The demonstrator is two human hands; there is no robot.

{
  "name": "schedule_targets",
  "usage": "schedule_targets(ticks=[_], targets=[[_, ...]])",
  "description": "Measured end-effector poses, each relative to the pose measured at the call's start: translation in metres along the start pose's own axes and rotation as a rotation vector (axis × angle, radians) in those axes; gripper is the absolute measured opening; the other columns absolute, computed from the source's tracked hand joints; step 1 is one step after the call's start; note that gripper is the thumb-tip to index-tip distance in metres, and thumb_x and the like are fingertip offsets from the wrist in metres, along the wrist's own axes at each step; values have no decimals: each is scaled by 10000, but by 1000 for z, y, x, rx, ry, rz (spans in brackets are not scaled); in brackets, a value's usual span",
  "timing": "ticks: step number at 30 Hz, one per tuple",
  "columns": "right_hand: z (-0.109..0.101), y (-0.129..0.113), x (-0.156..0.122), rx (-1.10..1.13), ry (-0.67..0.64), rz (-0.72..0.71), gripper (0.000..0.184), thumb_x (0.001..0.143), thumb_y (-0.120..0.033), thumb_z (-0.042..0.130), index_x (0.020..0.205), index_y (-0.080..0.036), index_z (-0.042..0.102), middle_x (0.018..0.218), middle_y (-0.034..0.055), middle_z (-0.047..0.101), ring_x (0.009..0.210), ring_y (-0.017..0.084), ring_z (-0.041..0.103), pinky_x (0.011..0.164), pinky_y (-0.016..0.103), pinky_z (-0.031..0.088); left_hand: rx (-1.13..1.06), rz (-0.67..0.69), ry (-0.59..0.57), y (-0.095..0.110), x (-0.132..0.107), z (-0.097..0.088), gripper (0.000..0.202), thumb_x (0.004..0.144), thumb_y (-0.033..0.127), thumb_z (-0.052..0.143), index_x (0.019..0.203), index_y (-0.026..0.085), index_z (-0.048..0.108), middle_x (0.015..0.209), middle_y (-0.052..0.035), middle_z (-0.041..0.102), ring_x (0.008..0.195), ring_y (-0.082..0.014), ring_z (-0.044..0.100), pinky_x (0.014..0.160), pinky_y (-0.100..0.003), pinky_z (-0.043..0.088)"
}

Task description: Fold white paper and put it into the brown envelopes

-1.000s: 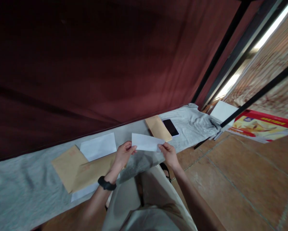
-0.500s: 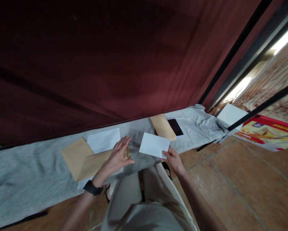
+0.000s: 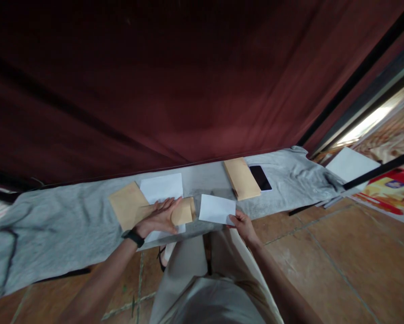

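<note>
My right hand (image 3: 243, 225) pinches a white sheet of paper (image 3: 217, 209) at its near right corner, thumb on top. The sheet is held roughly level just above the grey cloth. My left hand (image 3: 159, 218) lies across a brown envelope (image 3: 183, 211), fingers along its far edge and thumb along its near edge, so it is gripped from both sides. The envelope's right end faces the white sheet, with a small gap between them. Under and beside this envelope are another brown envelope (image 3: 127, 202) and a white sheet (image 3: 164, 185).
A stack of brown envelopes (image 3: 242, 179) lies to the right, beside a dark-screened phone (image 3: 260, 177). Grey cloth (image 3: 70, 225) covers the narrow bench. A dark red curtain (image 3: 175, 99) hangs behind it. A black bar and a red-yellow box (image 3: 394, 193) are at far right.
My left hand has come down from spread fingers above the envelope to gripping it. The white sheet in my right hand is lower and now apart from the envelope stack. The view has shifted.
</note>
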State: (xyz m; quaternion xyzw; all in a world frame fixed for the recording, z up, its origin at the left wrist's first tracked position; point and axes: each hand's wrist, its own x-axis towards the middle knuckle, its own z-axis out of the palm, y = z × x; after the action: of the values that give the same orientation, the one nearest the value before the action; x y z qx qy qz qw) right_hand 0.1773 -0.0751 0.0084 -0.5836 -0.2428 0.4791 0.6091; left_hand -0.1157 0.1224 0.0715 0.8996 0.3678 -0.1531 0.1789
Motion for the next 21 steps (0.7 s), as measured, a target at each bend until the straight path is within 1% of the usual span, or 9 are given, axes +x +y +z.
schedule_targets(ticks=[4,7,10,14,18,21], targets=[[-1,-5,2,11,11,-10,347,671,-509,794,864,-226,742,762,15,689,689,189,618,600,341,579,-8,13,36,-3,-1,-1,1264,601,483,767,1626,275,57,1635,-182,282,1521,-384,232,1204,-641,58],[-3,-10,0,40,45,-1,375,628,-504,823,863,-223,746,778,16,701,710,198,626,611,349,588,-24,13,96,-1,-2,-1,1258,604,470,771,1626,265,68,1603,-170,334,1504,-387,262,1212,-620,77],[-3,-15,-4,52,55,7,388,618,-504,825,862,-211,752,772,14,706,688,187,620,612,347,591,-27,43,187,6,-4,-1,1234,609,440,780,1624,256,102,1575,-159,376,1488,-400,279,1219,-608,67],[-2,-20,-7,55,74,-8,372,654,-490,804,902,-217,756,796,9,718,705,191,634,636,350,596,-36,112,266,19,-6,1,1223,630,430,782,1622,260,87,1551,-151,409,1471,-394,308,1224,-596,56],[-1,-19,-8,25,58,-42,296,706,-468,762,882,-230,745,777,5,707,705,195,638,639,360,596,-19,124,271,29,-2,6,1204,640,423,779,1621,251,102,1544,-151,421,1463,-385,332,1228,-582,67],[-5,-15,-8,-11,48,-54,257,713,-456,747,828,-226,735,747,10,692,702,202,638,635,367,593,-2,119,250,29,2,11,1201,636,436,790,1620,253,128,1531,-157,439,1454,-389,349,1226,-593,61]])
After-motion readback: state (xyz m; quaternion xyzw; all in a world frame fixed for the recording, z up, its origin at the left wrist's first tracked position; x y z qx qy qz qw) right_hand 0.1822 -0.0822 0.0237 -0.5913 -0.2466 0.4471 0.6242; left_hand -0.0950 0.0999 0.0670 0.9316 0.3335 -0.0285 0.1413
